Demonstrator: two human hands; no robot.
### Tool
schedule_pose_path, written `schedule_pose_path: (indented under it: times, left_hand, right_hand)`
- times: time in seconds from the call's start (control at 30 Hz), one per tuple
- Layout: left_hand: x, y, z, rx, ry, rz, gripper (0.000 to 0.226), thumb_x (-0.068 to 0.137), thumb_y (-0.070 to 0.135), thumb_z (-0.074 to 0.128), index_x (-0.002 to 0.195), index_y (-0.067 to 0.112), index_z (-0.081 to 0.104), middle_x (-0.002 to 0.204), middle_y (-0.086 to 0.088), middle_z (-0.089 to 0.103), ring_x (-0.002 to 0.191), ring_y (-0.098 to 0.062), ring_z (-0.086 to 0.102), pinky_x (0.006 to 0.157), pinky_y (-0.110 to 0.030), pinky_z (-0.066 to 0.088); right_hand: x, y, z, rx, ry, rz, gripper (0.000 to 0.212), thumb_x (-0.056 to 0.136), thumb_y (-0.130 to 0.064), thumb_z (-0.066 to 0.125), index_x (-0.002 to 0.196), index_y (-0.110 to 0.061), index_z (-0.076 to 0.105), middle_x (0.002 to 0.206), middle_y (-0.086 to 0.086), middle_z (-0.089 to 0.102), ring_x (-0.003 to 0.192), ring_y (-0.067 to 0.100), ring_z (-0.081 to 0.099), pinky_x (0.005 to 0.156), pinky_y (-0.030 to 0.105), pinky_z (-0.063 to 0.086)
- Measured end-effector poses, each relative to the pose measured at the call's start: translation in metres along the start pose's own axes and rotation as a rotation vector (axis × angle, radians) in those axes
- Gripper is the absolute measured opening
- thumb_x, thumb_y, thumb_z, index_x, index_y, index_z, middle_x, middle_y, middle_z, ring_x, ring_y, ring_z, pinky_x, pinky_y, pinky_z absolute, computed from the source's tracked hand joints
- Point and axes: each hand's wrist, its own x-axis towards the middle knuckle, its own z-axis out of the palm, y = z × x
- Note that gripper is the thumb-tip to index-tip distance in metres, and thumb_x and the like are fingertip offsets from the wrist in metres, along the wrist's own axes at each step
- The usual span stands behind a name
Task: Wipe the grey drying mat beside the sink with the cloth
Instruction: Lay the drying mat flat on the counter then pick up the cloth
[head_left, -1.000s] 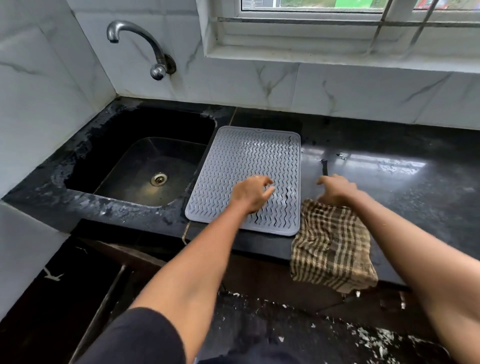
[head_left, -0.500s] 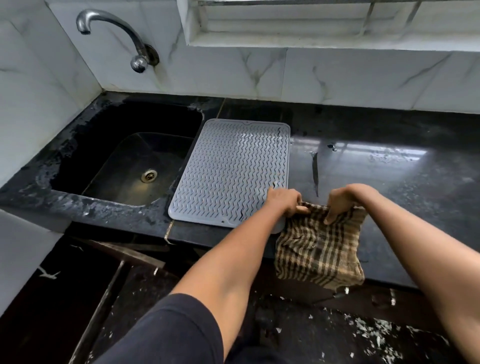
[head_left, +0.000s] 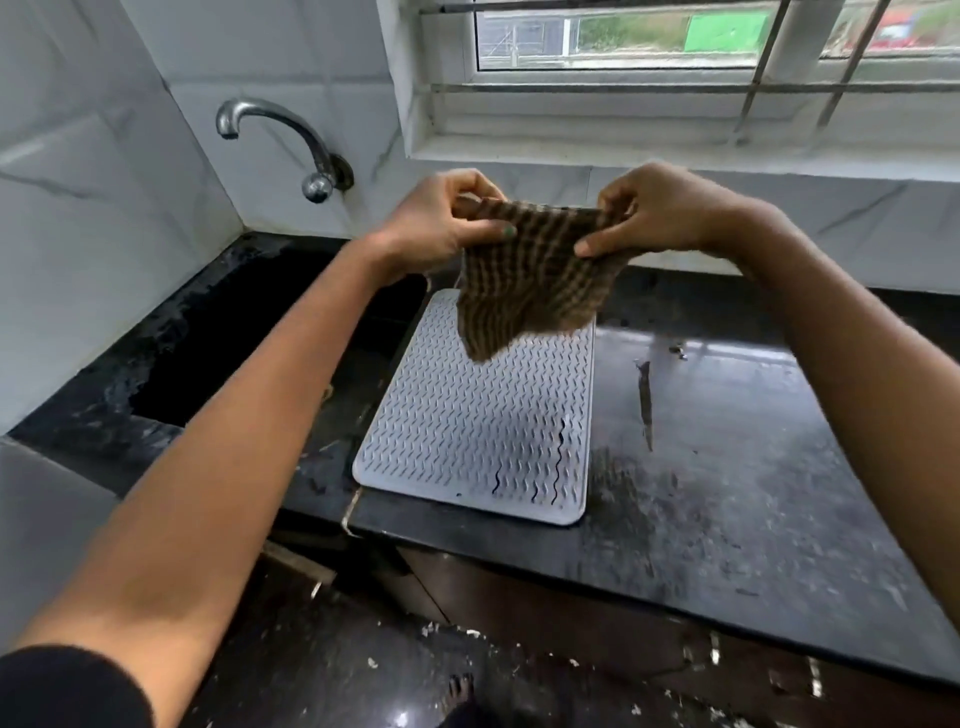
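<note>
A brown checked cloth hangs in the air above the far end of the grey drying mat. My left hand pinches the cloth's top left corner and my right hand pinches its top right edge, stretching it between them. The ribbed mat lies flat on the black counter just right of the sink, with a few dark wavy marks near its front right corner. The cloth's lower tip covers part of the mat's far edge.
The black sink sits left of the mat, under a chrome tap on the tiled wall. Wet black counter stretches to the right, with a small dark scrap on it. A barred window is behind.
Both hands took the cloth from the counter's front edge and lifted it up over the mat's far end. The camera tilted upward, showing the window.
</note>
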Motion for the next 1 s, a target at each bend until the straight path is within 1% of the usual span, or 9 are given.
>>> schedule_pose_path:
  times: [0.1, 0.2, 0.3, 0.4, 0.6, 0.7, 0.87, 0.93, 1.0]
  left_hand:
    - [-0.013, -0.015, -0.003, 0.111, 0.077, 0.066, 0.023, 0.08, 0.013, 0.075, 0.085, 0.029, 0.059, 0.086, 0.011, 0.068, 0.074, 0.004, 0.066, 0.064, -0.01, 0.051]
    - [-0.027, -0.065, 0.012, 0.341, 0.098, -0.038, 0.03, 0.078, -0.001, 0.068, 0.083, 0.028, 0.061, 0.09, 0.005, 0.071, 0.086, -0.013, 0.067, 0.078, -0.024, 0.054]
    - [-0.05, -0.124, 0.034, 0.521, -0.128, -0.231, 0.026, 0.08, -0.002, 0.061, 0.091, 0.021, 0.068, 0.098, 0.0, 0.072, 0.095, -0.019, 0.067, 0.084, -0.031, 0.052]
    - [-0.073, -0.17, 0.057, 0.613, -0.481, -0.348, 0.026, 0.084, 0.001, 0.059, 0.103, 0.018, 0.067, 0.111, -0.002, 0.069, 0.103, -0.019, 0.064, 0.078, -0.025, 0.045]
    - [-0.049, -0.191, 0.023, 0.28, -0.549, -0.455, 0.021, 0.085, 0.007, 0.066, 0.103, 0.016, 0.063, 0.083, 0.02, 0.054, 0.079, 0.0, 0.054, 0.062, -0.007, 0.04]
    - [-0.014, -0.19, 0.014, 0.235, -0.233, -0.403, 0.017, 0.086, 0.016, 0.066, 0.101, 0.023, 0.063, 0.099, 0.008, 0.065, 0.094, -0.009, 0.063, 0.078, -0.014, 0.047]
    - [0.015, -0.203, 0.037, 0.703, 0.111, -0.307, 0.043, 0.092, 0.037, 0.052, 0.133, 0.021, 0.046, 0.136, -0.002, 0.053, 0.126, -0.023, 0.048, 0.108, -0.041, 0.032]
    - [0.009, -0.211, 0.055, 0.686, 0.127, -0.166, 0.047, 0.094, 0.034, 0.049, 0.137, 0.018, 0.041, 0.142, -0.003, 0.048, 0.133, -0.022, 0.042, 0.116, -0.041, 0.023]
    - [-0.006, -0.224, 0.077, 0.696, -0.062, -0.075, 0.057, 0.096, 0.039, 0.043, 0.146, 0.017, 0.028, 0.155, -0.003, 0.03, 0.145, -0.023, 0.024, 0.12, -0.042, 0.01]
  right_hand:
    - [0.001, -0.006, 0.031, -0.088, 0.157, -0.071, 0.024, 0.074, -0.035, 0.076, 0.077, -0.017, 0.06, 0.09, 0.002, 0.058, 0.085, 0.02, 0.052, 0.085, 0.041, 0.04]
    - [0.006, -0.006, 0.089, -0.059, 0.108, -0.107, 0.012, 0.078, -0.012, 0.07, 0.086, -0.014, 0.062, 0.096, 0.002, 0.06, 0.087, 0.02, 0.058, 0.073, 0.028, 0.049]
    - [0.006, -0.003, 0.164, -0.172, -0.169, -0.057, 0.015, 0.086, -0.005, 0.057, 0.1, -0.01, 0.06, 0.104, 0.007, 0.063, 0.086, 0.019, 0.057, 0.067, 0.02, 0.042]
    - [0.0, 0.003, 0.222, -0.373, -0.524, -0.029, 0.028, 0.079, 0.003, 0.056, 0.105, -0.007, 0.058, 0.109, 0.014, 0.063, 0.094, 0.029, 0.059, 0.075, 0.035, 0.048]
    - [0.05, 0.017, 0.194, -0.031, -0.888, 0.102, 0.023, 0.082, 0.004, 0.056, 0.086, -0.019, 0.055, 0.086, 0.008, 0.066, 0.063, 0.012, 0.061, 0.054, 0.025, 0.053]
    - [0.085, 0.03, 0.169, -0.02, -0.635, 0.172, 0.024, 0.083, -0.001, 0.06, 0.093, -0.022, 0.057, 0.102, 0.007, 0.062, 0.081, 0.018, 0.061, 0.063, 0.029, 0.055]
    - [0.103, 0.045, 0.184, -0.352, 0.201, 0.206, 0.04, 0.081, 0.003, 0.057, 0.115, -0.018, 0.056, 0.119, 0.007, 0.06, 0.109, 0.029, 0.053, 0.089, 0.043, 0.044]
    - [0.1, 0.046, 0.207, -0.286, 0.26, 0.137, 0.034, 0.086, -0.003, 0.055, 0.118, -0.017, 0.057, 0.123, 0.008, 0.06, 0.112, 0.026, 0.053, 0.095, 0.043, 0.044]
    - [0.088, 0.047, 0.242, -0.213, 0.064, 0.115, 0.038, 0.095, -0.026, 0.047, 0.133, -0.019, 0.046, 0.143, 0.006, 0.046, 0.131, 0.026, 0.04, 0.11, 0.046, 0.031]
